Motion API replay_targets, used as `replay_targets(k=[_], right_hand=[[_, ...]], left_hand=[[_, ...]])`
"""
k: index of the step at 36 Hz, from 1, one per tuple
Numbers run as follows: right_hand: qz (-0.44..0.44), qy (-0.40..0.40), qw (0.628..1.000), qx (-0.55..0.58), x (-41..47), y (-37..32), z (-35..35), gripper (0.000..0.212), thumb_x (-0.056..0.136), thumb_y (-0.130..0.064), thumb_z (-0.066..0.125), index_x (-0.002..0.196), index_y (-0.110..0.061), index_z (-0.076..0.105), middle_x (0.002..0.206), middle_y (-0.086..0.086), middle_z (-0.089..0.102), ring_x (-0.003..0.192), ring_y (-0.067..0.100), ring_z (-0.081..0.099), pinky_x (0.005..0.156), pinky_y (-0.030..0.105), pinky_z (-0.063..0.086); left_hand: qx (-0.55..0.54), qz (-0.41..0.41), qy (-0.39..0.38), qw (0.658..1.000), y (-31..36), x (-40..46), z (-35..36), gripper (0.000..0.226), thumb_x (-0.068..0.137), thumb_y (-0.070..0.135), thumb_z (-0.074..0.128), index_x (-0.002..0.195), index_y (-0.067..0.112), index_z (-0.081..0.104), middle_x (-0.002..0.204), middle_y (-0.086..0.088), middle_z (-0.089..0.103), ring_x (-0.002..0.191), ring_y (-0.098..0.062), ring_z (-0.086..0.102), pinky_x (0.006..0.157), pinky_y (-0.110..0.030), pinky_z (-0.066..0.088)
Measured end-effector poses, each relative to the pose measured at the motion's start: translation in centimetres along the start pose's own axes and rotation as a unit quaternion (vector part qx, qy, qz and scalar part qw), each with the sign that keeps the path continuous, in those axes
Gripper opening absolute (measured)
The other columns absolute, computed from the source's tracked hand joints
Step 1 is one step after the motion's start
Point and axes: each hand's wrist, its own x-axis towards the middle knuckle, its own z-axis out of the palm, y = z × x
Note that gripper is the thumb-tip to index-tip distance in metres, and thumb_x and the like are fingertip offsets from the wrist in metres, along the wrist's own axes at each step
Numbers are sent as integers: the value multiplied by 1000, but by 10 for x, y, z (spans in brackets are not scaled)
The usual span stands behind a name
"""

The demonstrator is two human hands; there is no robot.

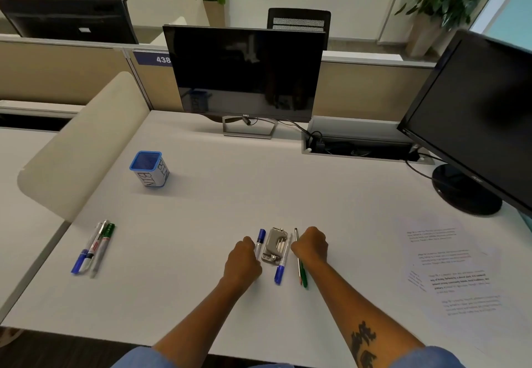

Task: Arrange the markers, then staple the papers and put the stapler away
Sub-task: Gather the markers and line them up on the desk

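Observation:
A grey stapler (275, 245) lies on the white desk (201, 209) near the front middle. My left hand (243, 262) grips a blue-capped marker (260, 239) just left of the stapler. Another blue-capped marker (281, 265) lies along the stapler's right side. My right hand (311, 245) is curled over a green marker (302, 274) and a thin pencil beside it. Several more markers (93, 248) lie bundled at the front left. Printed papers (449, 267) are spread at the right. A blue-rimmed holder marked BIN (149, 169) stands at the back left.
A Dell monitor (244, 74) stands at the back centre, a second monitor (475, 125) at the right with its round base. An open cable tray (357, 143) sits between them. A beige divider (83, 143) borders the desk's left side.

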Motion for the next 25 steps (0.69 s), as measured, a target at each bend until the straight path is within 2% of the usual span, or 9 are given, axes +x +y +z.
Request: replay_targets(k=[4,10,14,16,19,22,25], right_hand=[[14,-14,1000,21,-2,-2,1,21,85,-13,78,101,-6,68,102,11,73,94,28,73,69,30,56],[35,-26,998,47,-3,-6,2,16,86,-18,77,86,-10,63,88,7,70,83,25,72,64,31,56],[28,-21,998,58,-3,-6,4,27,89,-29,74,73,-13,57,75,2,64,76,21,69,59,29,51],[16,-24,998,47,-5,-7,5,32,87,-32,76,70,-16,54,74,0,63,77,21,69,61,31,53],[-2,-25,999,25,-6,-7,8,36,82,-34,83,71,-19,52,80,1,65,84,23,72,66,31,55],[-7,-29,999,11,-5,-7,9,26,83,-28,82,82,-15,59,91,5,71,89,24,73,65,29,50],[-3,-32,999,-9,-3,-9,8,19,85,-20,78,86,-13,60,90,5,67,92,25,73,66,28,50]], left_hand=[[4,10,-4,1000,-1,-2,1,34,88,13,71,117,16,53,102,2,56,83,-13,56,58,-17,38],[4,13,-9,1000,0,-2,0,36,89,14,72,119,17,52,102,2,55,83,-13,56,57,-17,37],[4,16,-9,1000,0,-3,-1,37,89,14,72,120,16,52,103,2,55,84,-13,56,57,-17,36],[7,17,-9,1000,0,-4,-1,36,89,14,71,119,15,51,103,1,56,84,-14,56,58,-18,37],[8,16,-10,1000,-1,-4,-2,35,88,13,70,118,15,52,104,-1,58,84,-15,57,60,-20,40],[6,15,-12,1000,-1,-4,-3,36,88,13,71,118,16,52,103,0,57,84,-15,57,59,-20,38],[8,14,-11,1000,-1,-4,-5,35,88,12,71,118,16,52,102,1,55,83,-16,56,58,-20,37]])
